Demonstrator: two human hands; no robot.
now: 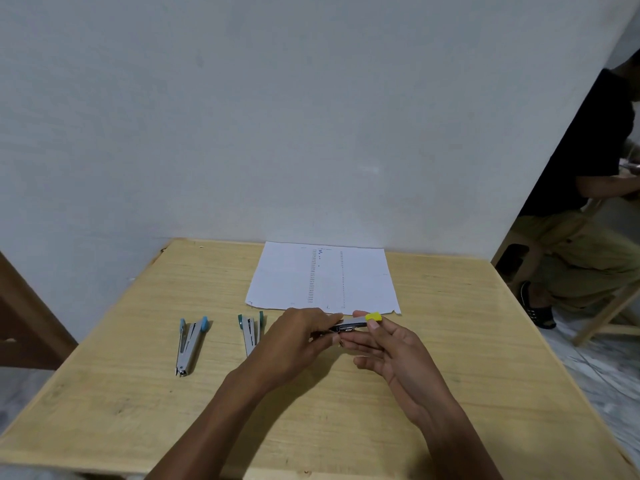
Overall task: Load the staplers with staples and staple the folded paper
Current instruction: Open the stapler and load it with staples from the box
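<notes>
- Pale wooden table (450, 341) stands against a plain grey wall (277, 116); all the work is near its middle.
- Both hands are together above the table and hold one yellow stapler (356, 323) between them.
- The left hand (298, 337) has its fingers curled round the metal end at 9 o'clock.
- The right hand (391, 355) pinches the end with the yellow cap at 3 o'clock, between thumb and forefinger; its other fingers lie loosely under it.
- The long axis of this stapler runs from 9 to 3 o'clock, across the body. I cannot tell if staples are inside.
- The paper (322, 277) lies at 12 o'clock from the hands, its near edge just beyond the fingertips. From here it looks flat, and I cannot see a fold.
- I judge that the next move turns on this: the stapler lies along the near edge, so the paper can be reached with a short push forward.
- At 9 o'clock lie a green stapler (251, 332), just beside the left hand, and further out a blue stapler (188, 344), both opened, with long axes from 12 to 6 o'clock. The left hand is nearer to them.
- At 2 o'clock, beyond the table, another person (588, 202) is sitting.
</notes>
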